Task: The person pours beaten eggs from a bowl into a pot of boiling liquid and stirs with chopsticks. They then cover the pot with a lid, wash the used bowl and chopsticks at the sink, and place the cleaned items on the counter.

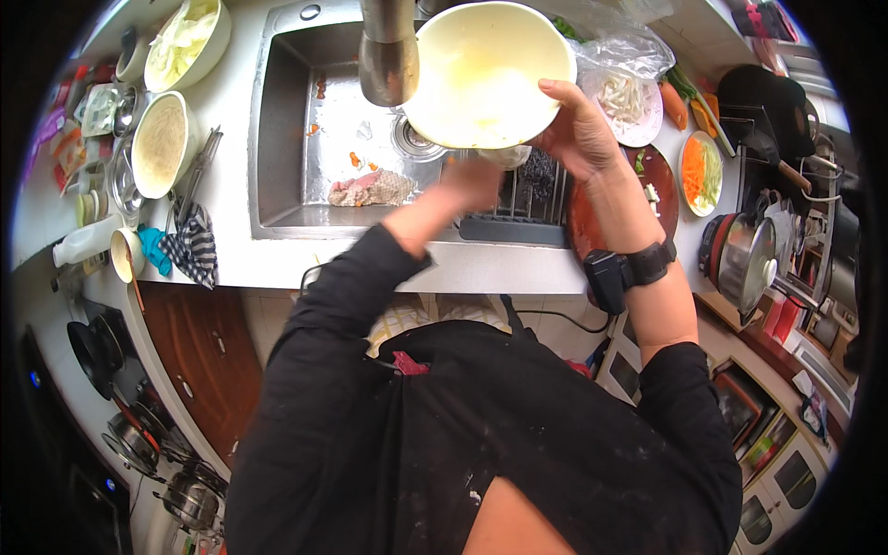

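My right hand (583, 142) grips the rim of a cream-coloured bowl (485, 76), thumb inside the edge and fingers underneath. The bowl is tilted so its inside faces me, beside the metal faucet (390, 62) and over the right part of the steel sink (284, 139). Motion blurs my left hand (475, 184), just below the bowl's near rim; whether it holds anything cannot be made out. A whitish item (508, 157) shows partly between the hands, under the bowl. On the sink floor lie a wet pinkish-grey cloth (371, 189), orange scraps (355, 159) and the drain (416, 139).
Right of the sink are a round reddish-brown cutting board (590, 215), a plate of white strips (621, 104) and a plate of shredded vegetables (701, 173). Bowls (161, 146), kitchen tongs (201, 163) and a checked cloth (191, 246) occupy the left counter.
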Available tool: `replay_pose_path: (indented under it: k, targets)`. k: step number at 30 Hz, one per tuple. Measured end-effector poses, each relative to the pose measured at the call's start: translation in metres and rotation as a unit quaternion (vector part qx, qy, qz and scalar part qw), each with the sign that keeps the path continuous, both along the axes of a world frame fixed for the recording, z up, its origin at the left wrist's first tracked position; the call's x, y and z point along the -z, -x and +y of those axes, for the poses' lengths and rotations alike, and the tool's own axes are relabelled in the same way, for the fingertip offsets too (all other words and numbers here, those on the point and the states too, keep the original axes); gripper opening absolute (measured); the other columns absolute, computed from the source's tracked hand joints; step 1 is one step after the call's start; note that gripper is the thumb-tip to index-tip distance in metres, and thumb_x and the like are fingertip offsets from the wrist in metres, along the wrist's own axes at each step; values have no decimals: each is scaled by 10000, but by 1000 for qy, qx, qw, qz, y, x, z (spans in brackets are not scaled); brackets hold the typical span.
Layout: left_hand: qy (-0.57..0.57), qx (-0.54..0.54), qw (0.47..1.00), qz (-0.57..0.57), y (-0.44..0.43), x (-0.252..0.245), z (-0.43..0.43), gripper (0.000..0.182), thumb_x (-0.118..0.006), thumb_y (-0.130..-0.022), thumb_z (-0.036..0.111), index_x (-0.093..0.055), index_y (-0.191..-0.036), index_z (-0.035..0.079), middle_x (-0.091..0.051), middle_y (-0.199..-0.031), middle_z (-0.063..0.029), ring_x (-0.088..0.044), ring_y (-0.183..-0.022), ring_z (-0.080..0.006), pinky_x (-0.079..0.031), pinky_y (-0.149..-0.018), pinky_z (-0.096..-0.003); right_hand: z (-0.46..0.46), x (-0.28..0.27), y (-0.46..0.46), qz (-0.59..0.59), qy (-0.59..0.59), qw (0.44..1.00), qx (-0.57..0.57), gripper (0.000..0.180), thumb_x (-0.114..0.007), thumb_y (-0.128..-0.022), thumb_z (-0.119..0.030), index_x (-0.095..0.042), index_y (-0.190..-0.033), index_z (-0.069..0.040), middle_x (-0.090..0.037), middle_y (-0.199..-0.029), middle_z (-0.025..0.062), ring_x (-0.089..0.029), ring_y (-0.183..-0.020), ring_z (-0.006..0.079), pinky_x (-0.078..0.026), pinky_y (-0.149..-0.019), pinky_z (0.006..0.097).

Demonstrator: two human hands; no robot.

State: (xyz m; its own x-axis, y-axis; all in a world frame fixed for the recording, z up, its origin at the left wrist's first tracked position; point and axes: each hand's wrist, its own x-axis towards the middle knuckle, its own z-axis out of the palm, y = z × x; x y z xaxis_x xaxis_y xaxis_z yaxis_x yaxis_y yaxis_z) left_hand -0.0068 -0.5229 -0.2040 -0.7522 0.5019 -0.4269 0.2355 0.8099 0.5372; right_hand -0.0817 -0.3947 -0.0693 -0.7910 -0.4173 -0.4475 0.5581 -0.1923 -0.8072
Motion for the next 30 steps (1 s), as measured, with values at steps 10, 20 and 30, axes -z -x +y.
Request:
replay_pose_path:
  k: [10,20,30]
  targets:
    - [132,259,956,29,12,74,-78,780,-700,-772,307,-309,-1447,333,-285,-1492,-126,-364,-1320,-332,-340,-1073,-444,7,-8,-6,8,-3,999,48,554,-642,-836,-289,-473,-1255,33,-613,-1141,128,-623,-1033,193,-542,-856,368]
    - [-157,141,970,118,23,135,-24,590,-618,-824,282,-430,-1377,192,-319,-1473,-127,-356,-1316,-319,-288,-1092,-420,9,-18,-2,45,-38,997,56,561,-664,-807,-285,-471,-1269,-31,-574,-1175,94,-573,-1095,189,-503,-891,404]
    - [107,101,989,4,-5,6,-121,627,-703,-596,78,-486,-1182,28,-461,-1082,-167,-487,-1030,-362,-460,-864,-415,9,-20,6,39,-8,998,52,557,-669,-807,-301,-478,-1262,-42,-585,-1155,92,-598,-1059,203,-536,-840,411]
